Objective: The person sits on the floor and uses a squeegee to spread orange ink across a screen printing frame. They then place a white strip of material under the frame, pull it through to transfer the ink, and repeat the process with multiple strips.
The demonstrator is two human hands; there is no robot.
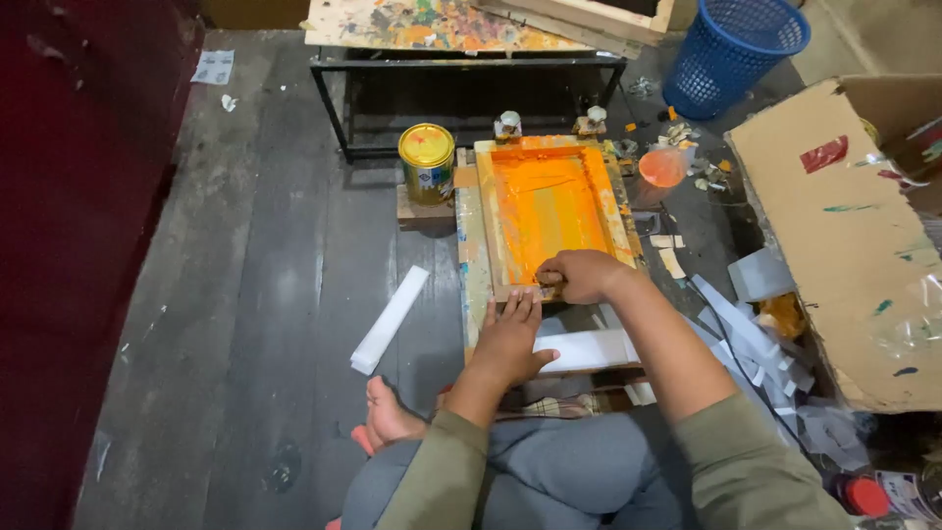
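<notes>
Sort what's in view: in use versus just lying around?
In use: wooden screen frame with orange ink, right hand gripping at its near edge, left hand flat beside it.

Lying about: yellow paint can, blue basket, cardboard box, white strip.

Paint tin (pixel 427 163) left of the frame (pixel 549 211) — basket (pixel 736 44) behind, right
</notes>
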